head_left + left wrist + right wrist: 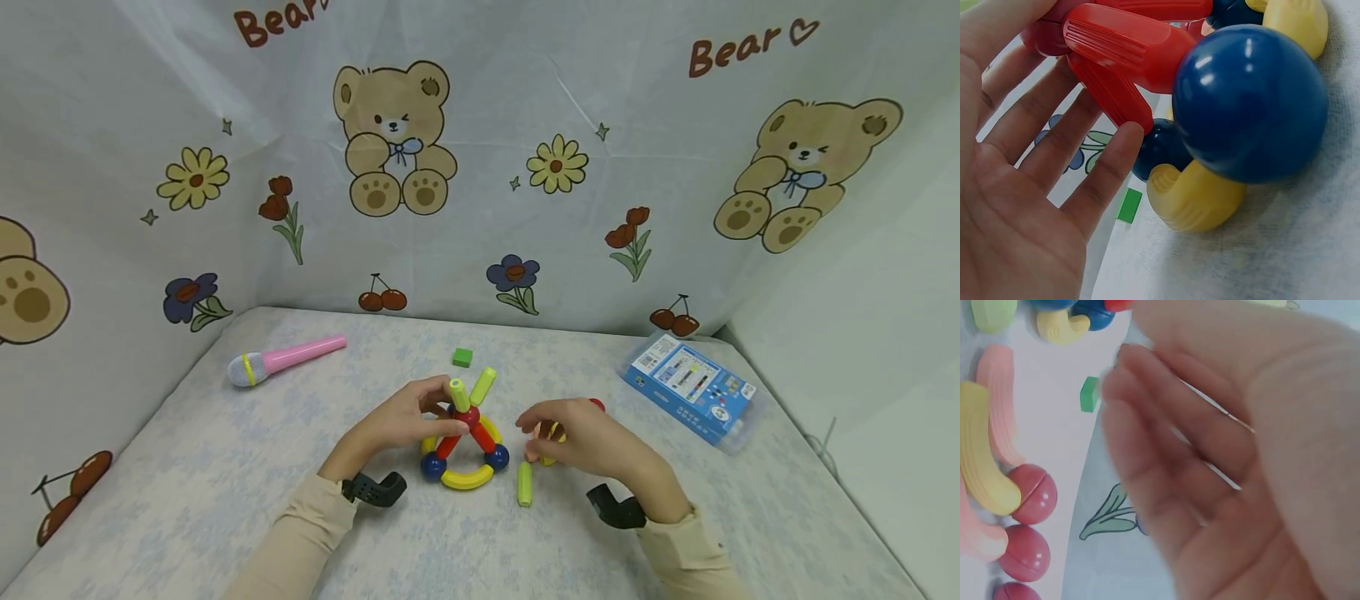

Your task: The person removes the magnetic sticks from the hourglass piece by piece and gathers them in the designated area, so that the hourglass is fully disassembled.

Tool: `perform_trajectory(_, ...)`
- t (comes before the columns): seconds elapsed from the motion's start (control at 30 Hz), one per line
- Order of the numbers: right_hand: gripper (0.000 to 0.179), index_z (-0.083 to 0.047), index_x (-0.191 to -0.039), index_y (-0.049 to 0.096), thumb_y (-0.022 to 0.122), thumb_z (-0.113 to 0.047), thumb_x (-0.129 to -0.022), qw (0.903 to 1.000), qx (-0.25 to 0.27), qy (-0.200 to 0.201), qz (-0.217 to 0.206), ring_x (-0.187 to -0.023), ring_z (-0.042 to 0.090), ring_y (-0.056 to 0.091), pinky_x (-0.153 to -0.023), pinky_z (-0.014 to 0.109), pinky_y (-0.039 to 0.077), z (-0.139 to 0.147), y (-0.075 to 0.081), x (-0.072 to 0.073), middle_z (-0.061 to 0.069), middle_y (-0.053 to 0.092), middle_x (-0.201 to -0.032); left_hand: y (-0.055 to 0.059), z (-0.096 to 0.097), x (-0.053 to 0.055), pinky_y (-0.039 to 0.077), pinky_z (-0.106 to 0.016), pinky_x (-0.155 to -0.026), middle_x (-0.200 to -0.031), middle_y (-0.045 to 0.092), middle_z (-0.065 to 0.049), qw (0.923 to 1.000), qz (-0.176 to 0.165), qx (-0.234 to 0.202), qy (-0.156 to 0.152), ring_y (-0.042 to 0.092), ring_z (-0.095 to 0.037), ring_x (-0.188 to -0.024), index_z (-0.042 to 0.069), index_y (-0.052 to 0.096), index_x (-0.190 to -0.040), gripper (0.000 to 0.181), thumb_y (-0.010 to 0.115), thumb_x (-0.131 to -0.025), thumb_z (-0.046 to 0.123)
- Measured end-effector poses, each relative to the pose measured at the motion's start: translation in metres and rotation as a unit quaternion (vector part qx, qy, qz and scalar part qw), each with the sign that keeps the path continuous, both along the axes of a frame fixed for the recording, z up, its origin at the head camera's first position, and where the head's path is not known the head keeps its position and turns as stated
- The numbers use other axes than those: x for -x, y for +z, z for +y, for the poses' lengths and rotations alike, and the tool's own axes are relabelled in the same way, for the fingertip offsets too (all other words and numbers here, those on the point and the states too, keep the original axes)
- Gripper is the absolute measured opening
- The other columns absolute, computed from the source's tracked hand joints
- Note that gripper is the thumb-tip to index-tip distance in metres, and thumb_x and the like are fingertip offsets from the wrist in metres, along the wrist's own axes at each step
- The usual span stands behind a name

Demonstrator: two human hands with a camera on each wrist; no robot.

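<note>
A magnetic building-stick frame stands mid-table, with blue balls point(433, 466) and yellow curved sticks point(467, 479) forming its base. Red sticks point(1129, 47) rise from there to a red ball point(468, 417), topped by two light-green sticks point(483, 385). My left hand point(408, 412) pinches the frame at this top ball, its other fingers spread behind the red sticks. To the right, my right hand point(577, 433) hovers with bent fingers and holds nothing. It partly hides loose pieces: pink point(1000, 400) and yellow curved sticks point(979, 450) and red balls point(1032, 494). A light-green stick point(524, 485) lies between the hands.
Behind the frame lies a small green block point(462, 357). A pink toy microphone point(300, 356) rests at the back left, and a blue printed box point(690, 387) in clear plastic at the back right. A bear-patterned cloth point(465, 250) hangs along the table's far edge.
</note>
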State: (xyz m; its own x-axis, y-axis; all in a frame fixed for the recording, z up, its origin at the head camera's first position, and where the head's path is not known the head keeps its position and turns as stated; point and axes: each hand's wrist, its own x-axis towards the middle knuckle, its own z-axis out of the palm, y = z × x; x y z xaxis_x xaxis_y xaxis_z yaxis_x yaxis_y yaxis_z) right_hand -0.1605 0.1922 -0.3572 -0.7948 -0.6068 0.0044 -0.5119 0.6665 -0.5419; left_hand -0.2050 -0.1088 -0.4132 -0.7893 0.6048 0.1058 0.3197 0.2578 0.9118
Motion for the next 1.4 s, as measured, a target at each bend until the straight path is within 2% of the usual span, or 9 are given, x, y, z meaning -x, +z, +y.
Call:
perform_trajectory(0.17, 0.049, -0.018, -0.141, 0.061, 0.077, -0.020, -0.094, 0.9981, 0.037, -0.020, 0.045, -0.084, 0.010, 0.063, -0.063, 0.022, 0.058, -0.008, 0.003, -0.004, -0.001, 0.070, -0.115, 0.001, -0.001, 0.000, 0.055, -0.046, -0.099, -0.119, 0.069, -0.003, 0.9999, -0.013, -0.004, 0.000, 0.065, -0.029, -0.117, 0.016, 0.062, -0.107, 0.026, 0.080, -0.093, 0.028)
perform_trajectory(0.33, 0.076, -0.021, -0.159, 0.038, 0.077, -0.016, -0.095, 0.9963, 0.075, -0.018, 0.038, -0.082, 0.014, 0.068, -0.065, 0.021, 0.059, -0.018, 0.002, -0.009, 0.006, 0.065, -0.124, 0.001, -0.001, -0.001, 0.054, -0.048, -0.099, -0.119, 0.069, -0.003, 0.9999, -0.013, -0.009, -0.005, 0.065, -0.030, -0.118, 0.015, 0.062, -0.107, 0.026, 0.079, -0.093, 0.028)
perform_trajectory(0.53, 0.090, -0.029, -0.165, 0.024, 0.078, -0.019, -0.094, 0.9954, 0.061, -0.024, 0.069, -0.108, 0.020, 0.067, -0.073, 0.023, 0.060, -0.027, -0.002, -0.013, 0.006, 0.049, -0.155, 0.001, -0.001, -0.001, 0.053, -0.047, -0.100, -0.117, 0.069, -0.002, 0.9998, -0.014, -0.009, -0.011, 0.065, -0.026, -0.118, 0.015, 0.063, -0.107, 0.026, 0.080, -0.092, 0.029)
perform_trajectory(0.63, 0.087, -0.027, -0.163, 0.028, 0.078, -0.017, -0.093, 0.9940, 0.068, -0.024, 0.083, -0.109, 0.024, 0.068, -0.074, 0.024, 0.060, -0.029, -0.003, -0.013, 0.006, 0.051, -0.153, 0.002, -0.001, -0.001, 0.053, -0.046, -0.100, -0.117, 0.069, -0.002, 0.9997, -0.020, -0.010, -0.013, 0.064, -0.027, -0.118, 0.015, 0.064, -0.108, 0.026, 0.080, -0.093, 0.030)
perform_trajectory(0.83, 0.068, -0.019, -0.153, 0.044, 0.077, -0.012, -0.094, 0.9887, 0.114, -0.029, 0.093, -0.090, 0.016, 0.071, -0.064, 0.018, 0.058, -0.030, -0.001, -0.015, 0.007, 0.066, -0.128, 0.002, -0.001, -0.001, 0.054, -0.046, -0.099, -0.117, 0.069, -0.004, 0.9996, -0.024, -0.011, -0.013, 0.064, -0.031, -0.118, 0.015, 0.063, -0.109, 0.027, 0.079, -0.093, 0.030)
perform_trajectory(1.1, 0.039, -0.016, -0.131, 0.063, 0.076, -0.013, -0.094, 0.9779, 0.170, -0.015, 0.120, -0.078, 0.007, 0.069, -0.058, 0.022, 0.058, -0.030, 0.001, -0.015, 0.004, 0.073, -0.114, 0.002, -0.001, -0.001, 0.053, -0.049, -0.102, -0.117, 0.068, -0.004, 0.9997, -0.017, -0.008, -0.013, 0.065, -0.029, -0.119, 0.015, 0.063, -0.110, 0.027, 0.079, -0.093, 0.028)
perform_trajectory(1.23, 0.024, -0.014, -0.115, 0.069, 0.078, -0.011, -0.092, 0.9697, 0.191, 0.008, 0.153, -0.076, 0.006, 0.065, -0.057, 0.023, 0.057, -0.031, -0.002, -0.014, 0.001, 0.074, -0.108, 0.001, -0.001, -0.002, 0.053, -0.049, -0.102, -0.120, 0.070, -0.003, 0.9997, -0.016, -0.009, -0.018, 0.065, -0.028, -0.118, 0.016, 0.063, -0.111, 0.026, 0.078, -0.094, 0.027)
perform_trajectory(1.3, 0.022, -0.015, -0.111, 0.069, 0.078, -0.010, -0.092, 0.9667, 0.194, 0.015, 0.166, -0.073, 0.005, 0.063, -0.055, 0.023, 0.056, -0.032, -0.003, -0.013, 0.000, 0.074, -0.104, 0.001, -0.001, -0.002, 0.053, -0.049, -0.102, -0.122, 0.071, -0.003, 0.9996, -0.016, -0.011, -0.021, 0.066, -0.029, -0.118, 0.016, 0.063, -0.112, 0.026, 0.078, -0.094, 0.026)
perform_trajectory(1.4, 0.026, -0.014, -0.117, 0.071, 0.078, -0.010, -0.092, 0.9658, 0.190, 0.016, 0.176, -0.075, 0.004, 0.064, -0.056, 0.023, 0.056, -0.034, -0.003, -0.014, -0.001, 0.075, -0.106, 0.001, -0.001, -0.002, 0.053, -0.049, -0.102, -0.123, 0.070, -0.004, 0.9995, -0.015, -0.013, -0.023, 0.065, -0.030, -0.119, 0.015, 0.063, -0.113, 0.026, 0.077, -0.094, 0.025)
